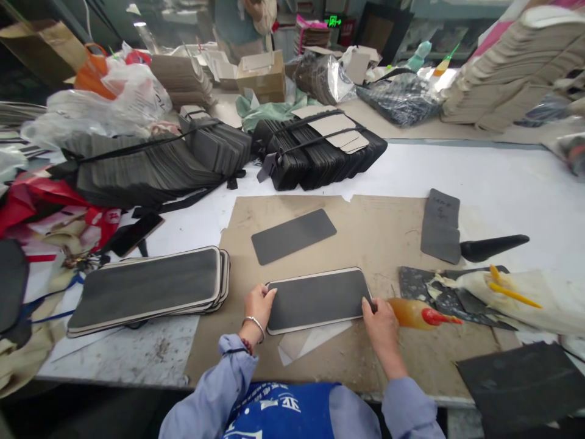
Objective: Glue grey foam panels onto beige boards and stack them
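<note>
One dark grey panel [317, 300] is rectangular, round-cornered and pale-rimmed.

- The left hand [258, 306] pinches with its thumb uppermost and pointing inward, fingers curled.
- The right hand [382, 329], well apart from the left, pinches too, thumb laid forward.
- The left forearm [231, 369] and right forearm [395, 362] reach ahead from the body, both slanting inward.
</note>
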The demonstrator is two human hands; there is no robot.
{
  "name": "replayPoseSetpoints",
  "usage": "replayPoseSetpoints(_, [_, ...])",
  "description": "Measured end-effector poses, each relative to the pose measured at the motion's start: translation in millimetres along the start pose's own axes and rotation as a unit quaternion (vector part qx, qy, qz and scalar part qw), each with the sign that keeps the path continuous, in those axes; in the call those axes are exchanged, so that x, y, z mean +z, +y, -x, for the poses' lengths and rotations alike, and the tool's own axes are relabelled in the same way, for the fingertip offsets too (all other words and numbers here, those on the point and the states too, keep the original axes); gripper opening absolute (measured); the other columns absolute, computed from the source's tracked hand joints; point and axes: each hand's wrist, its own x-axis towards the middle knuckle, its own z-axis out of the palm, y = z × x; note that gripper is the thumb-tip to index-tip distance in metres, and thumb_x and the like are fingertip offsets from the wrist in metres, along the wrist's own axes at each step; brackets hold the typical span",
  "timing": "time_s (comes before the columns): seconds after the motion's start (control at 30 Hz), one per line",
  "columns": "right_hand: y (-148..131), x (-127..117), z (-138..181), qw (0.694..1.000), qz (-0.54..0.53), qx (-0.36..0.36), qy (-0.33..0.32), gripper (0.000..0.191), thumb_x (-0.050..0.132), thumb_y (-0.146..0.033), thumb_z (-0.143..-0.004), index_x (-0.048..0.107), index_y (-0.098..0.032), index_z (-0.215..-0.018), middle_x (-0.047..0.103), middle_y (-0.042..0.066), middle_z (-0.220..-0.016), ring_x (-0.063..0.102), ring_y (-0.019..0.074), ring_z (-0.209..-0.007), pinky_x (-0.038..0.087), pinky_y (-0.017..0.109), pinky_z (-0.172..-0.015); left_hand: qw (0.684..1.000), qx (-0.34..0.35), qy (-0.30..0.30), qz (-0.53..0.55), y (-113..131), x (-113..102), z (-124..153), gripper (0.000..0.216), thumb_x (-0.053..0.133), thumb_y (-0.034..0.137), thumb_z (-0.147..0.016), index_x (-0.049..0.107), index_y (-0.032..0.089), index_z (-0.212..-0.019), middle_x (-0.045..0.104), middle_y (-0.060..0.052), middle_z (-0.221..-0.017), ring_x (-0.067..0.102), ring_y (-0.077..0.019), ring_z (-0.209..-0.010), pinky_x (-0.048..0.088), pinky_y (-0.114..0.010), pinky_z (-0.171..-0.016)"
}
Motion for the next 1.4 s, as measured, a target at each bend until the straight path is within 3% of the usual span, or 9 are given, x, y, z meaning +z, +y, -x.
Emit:
replayPoseSetpoints(0.7, [2.3,4.7,-7.7,0.995,0.089,0.024,-0.038,0.032,0.036,-0.04,-0.083,0.056,-0.016,-0.077,0.06,0.012,-0.075,0.054,0.023,-0.072,0.038,0.033,-0.067,0.997,0.044,0.016,-0.056,-9.3,6.8,4.4,0.022,0.054,0.031,-0.072,0.043,0.021,-0.057,0.047,0.003,-0.054,0.045,-0.0145,-0.055,0.034,-0.025,-0.058])
replayPoseSetpoints(1.0, [-0.2,3.6,-8.5,0.99,0.129,0.034,-0.052,0.031,0.041,-0.038,-0.084,0.06,-0.013,-0.083,0.062,0.014,-0.079,0.056,0.0236,-0.073,0.038,0.033,-0.067,0.998,0.028,0.023,-0.06,-11.9,9.3,4.5,0.022,0.059,0.027,-0.073,0.044,0.019,-0.058,0.046,0.004,-0.056,0.046,-0.0132,-0.058,0.033,-0.024,-0.06])
replayPoseSetpoints(1.4, [-4.7,2.0,-8.1,0.986,0.15,0.042,-0.065,0.037,0.044,-0.041,-0.082,0.062,-0.009,-0.088,0.063,0.018,-0.082,0.058,0.0272,-0.073,0.038,0.035,-0.065,0.995,0.029,-0.015,-0.092,-11.7,4.8,-5.3,0.016,0.059,0.018,-0.077,0.053,0.016,-0.062,0.055,-0.001,-0.062,0.051,-0.0141,-0.062,0.034,-0.025,-0.061])
